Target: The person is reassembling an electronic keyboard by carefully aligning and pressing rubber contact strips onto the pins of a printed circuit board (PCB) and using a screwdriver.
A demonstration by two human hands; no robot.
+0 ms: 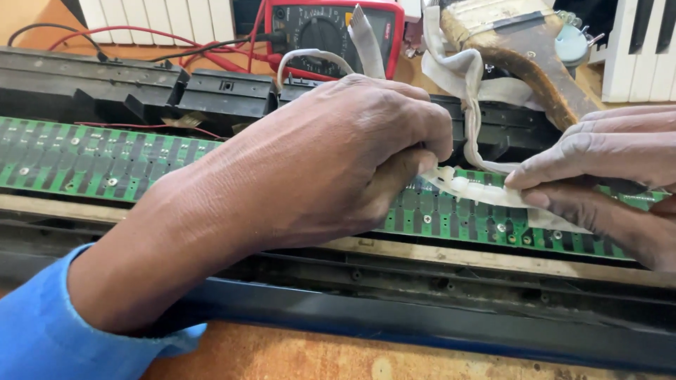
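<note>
The person's left hand is bare, and a bright blue sleeve covers that forearm up to the wrist (its cuff looks soft and slightly rumpled). The right hand is bare too, with no sleeve in view.

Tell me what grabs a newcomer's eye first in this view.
At centre, the left hand and the right hand pinch a pale rubbery strip over the long green circuit board inside an opened black keyboard case. Behind them, at the top, sits a red multimeter with red and black leads.
</note>
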